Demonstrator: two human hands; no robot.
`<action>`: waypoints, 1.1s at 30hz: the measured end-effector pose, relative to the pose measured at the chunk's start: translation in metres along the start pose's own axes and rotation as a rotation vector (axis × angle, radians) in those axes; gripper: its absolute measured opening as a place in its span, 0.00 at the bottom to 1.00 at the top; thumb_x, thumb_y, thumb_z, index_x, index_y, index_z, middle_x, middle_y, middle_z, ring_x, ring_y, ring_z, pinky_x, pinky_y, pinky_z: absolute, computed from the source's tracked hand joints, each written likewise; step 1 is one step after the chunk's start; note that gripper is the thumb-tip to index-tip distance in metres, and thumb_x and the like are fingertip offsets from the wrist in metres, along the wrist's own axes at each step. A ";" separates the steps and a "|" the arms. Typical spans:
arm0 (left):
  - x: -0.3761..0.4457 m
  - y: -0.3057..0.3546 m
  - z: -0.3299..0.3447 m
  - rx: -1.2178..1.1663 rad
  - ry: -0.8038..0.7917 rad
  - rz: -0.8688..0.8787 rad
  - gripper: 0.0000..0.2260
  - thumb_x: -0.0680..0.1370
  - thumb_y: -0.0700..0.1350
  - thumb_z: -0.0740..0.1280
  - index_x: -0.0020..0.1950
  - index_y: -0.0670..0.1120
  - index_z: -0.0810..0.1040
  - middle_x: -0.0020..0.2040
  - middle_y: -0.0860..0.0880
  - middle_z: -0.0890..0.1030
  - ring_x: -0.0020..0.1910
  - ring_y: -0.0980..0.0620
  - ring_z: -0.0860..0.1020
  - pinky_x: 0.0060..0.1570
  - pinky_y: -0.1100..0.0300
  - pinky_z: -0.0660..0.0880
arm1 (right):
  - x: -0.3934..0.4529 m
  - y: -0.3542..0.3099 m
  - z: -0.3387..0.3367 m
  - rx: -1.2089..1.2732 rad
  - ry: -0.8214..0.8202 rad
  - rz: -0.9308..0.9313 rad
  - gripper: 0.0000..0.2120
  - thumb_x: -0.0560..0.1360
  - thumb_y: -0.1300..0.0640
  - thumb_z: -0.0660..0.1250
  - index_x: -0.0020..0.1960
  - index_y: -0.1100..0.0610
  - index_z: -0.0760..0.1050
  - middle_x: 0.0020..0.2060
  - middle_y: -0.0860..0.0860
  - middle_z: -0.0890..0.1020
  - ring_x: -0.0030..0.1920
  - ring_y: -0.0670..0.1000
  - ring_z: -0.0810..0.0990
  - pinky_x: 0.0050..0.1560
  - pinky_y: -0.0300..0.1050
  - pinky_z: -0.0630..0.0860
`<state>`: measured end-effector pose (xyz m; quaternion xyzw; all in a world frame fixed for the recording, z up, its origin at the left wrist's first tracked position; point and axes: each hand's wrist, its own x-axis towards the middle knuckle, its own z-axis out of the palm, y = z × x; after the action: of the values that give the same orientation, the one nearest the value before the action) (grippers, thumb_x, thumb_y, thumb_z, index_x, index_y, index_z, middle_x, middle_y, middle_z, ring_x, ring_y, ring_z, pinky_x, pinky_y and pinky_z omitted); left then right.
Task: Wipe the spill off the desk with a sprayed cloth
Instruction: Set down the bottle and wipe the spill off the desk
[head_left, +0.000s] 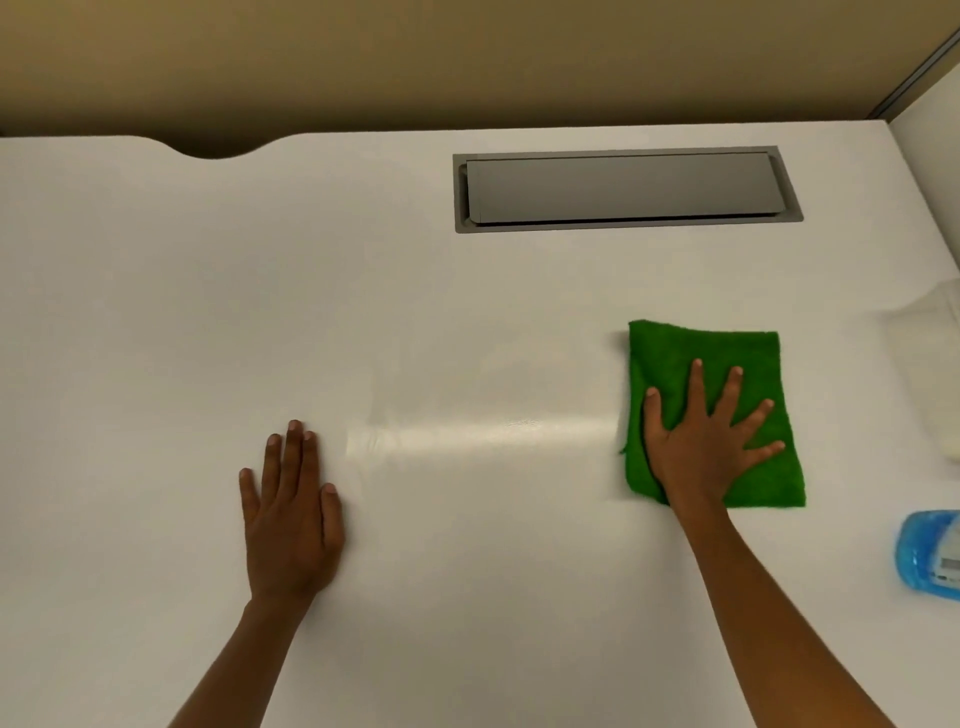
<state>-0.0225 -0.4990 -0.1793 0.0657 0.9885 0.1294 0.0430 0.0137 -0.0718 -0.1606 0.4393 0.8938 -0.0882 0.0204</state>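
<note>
A folded green cloth (711, 358) lies flat on the white desk (156, 312) at the right. My right hand (701, 441) presses down on it, palm flat and fingers spread. A faint shiny streak (488, 431) runs across the desk to the left of the cloth. My left hand (291, 509) rests flat on the bare desk at the left, fingers close together, holding nothing.
A grey cable hatch (623, 189) is set into the desk at the back right. A blue translucent bottle (924, 553) lies at the right edge. A pale translucent object (935, 364) stands behind it. A beige partition rises behind the desk.
</note>
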 end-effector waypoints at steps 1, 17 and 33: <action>0.000 0.000 0.000 0.000 0.001 0.001 0.29 0.81 0.50 0.47 0.83 0.44 0.53 0.84 0.49 0.51 0.83 0.47 0.50 0.79 0.40 0.48 | 0.007 -0.010 0.001 0.007 0.001 -0.002 0.36 0.74 0.27 0.45 0.77 0.42 0.53 0.79 0.53 0.54 0.77 0.68 0.47 0.67 0.79 0.46; 0.000 0.000 -0.003 -0.005 0.010 0.025 0.29 0.81 0.50 0.49 0.82 0.44 0.55 0.83 0.47 0.53 0.82 0.45 0.53 0.78 0.38 0.51 | -0.097 -0.197 0.028 -0.014 -0.140 -0.582 0.41 0.70 0.23 0.43 0.78 0.42 0.51 0.80 0.53 0.49 0.77 0.69 0.42 0.67 0.77 0.39; 0.001 -0.006 -0.010 -0.006 -0.104 0.089 0.33 0.78 0.56 0.50 0.83 0.46 0.55 0.83 0.45 0.52 0.82 0.42 0.51 0.76 0.33 0.51 | -0.216 -0.135 0.029 0.007 -0.231 -0.746 0.29 0.77 0.31 0.49 0.76 0.38 0.57 0.79 0.49 0.54 0.78 0.64 0.48 0.71 0.74 0.44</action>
<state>-0.0249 -0.5073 -0.1711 0.1160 0.9807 0.1304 0.0885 0.0382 -0.3261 -0.1456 0.0715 0.9836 -0.1417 0.0861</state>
